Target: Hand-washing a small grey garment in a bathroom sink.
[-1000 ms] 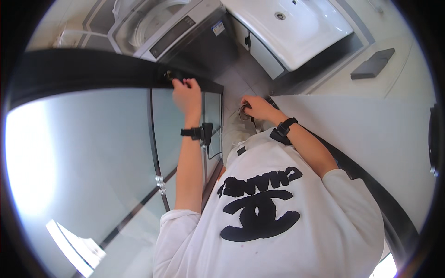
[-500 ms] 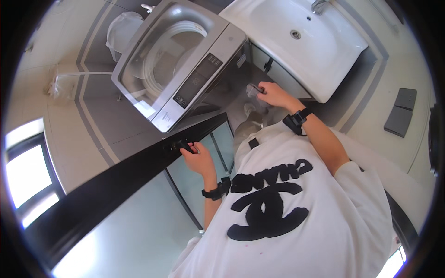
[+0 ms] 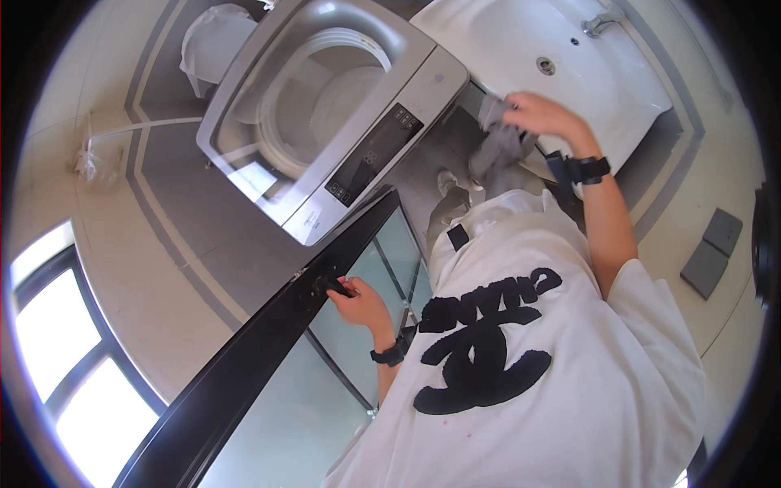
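My left hand (image 3: 360, 305) is closed around the black handle (image 3: 336, 285) of a black-framed, frosted-glass door (image 3: 244, 358). In my right hand (image 3: 545, 118), raised near the front rim of the white sink (image 3: 606, 89), hangs a crumpled grey cloth (image 3: 506, 138), slightly blurred. Its kind is not clear. Beyond the door stands a grey top-loading washing machine (image 3: 439, 75) with its see-through lid (image 3: 252, 122) down. Through that lid shows the white-rimmed drum.
A bin lined with a white bag (image 3: 213, 47) stands left of the washer. The sink has a metal tap (image 3: 602, 20). Grey wall switches (image 3: 712, 254) are at the right, and a bright window (image 3: 85, 358) lies beyond the door at the left.
My right hand has moved up and to the right with the grey cloth, closer to the sink. My left hand stays on the handle; the door edge now runs more steeply across the view.
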The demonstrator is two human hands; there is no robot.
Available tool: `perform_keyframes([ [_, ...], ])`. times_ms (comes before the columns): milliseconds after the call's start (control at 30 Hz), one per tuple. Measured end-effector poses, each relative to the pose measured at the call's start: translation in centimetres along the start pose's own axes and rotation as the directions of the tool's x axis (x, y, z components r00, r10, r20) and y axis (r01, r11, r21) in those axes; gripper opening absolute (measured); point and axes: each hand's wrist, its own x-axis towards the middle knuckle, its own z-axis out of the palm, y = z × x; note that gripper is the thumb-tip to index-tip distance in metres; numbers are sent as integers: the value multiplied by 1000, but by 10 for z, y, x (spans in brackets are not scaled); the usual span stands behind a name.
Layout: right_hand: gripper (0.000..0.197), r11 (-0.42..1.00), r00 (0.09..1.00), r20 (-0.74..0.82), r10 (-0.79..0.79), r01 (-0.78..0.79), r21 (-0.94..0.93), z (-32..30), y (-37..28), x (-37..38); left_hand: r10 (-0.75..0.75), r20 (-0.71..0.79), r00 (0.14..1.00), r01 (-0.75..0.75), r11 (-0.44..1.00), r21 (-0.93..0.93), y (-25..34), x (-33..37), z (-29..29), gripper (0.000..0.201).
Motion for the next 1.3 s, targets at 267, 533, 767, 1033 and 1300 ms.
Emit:
perform_keyframes([
  [267,46,992,903,-427,51,3,125,-85,16,40,18,-88,996,10,950,311,7,2,2,18],
  [533,42,943,749,-608,262,-67,325,-59,115,67,50,491,870,-455,466,758,3,40,-47,33],
  [767,36,726,764,-538,355,138,674,-73,105,58,172,896,409,-697,692,185,279,26,106,17],
  [1033,41,615,618,-574,537,180,768,-51,144,67,587,798,-136,-683,528,-504,390,-22,283,30],
  [1300,32,186,336,-342,877,419,889,-50,169,49,533,742,-407,-555,502,-664,392,-55,413,20],
])
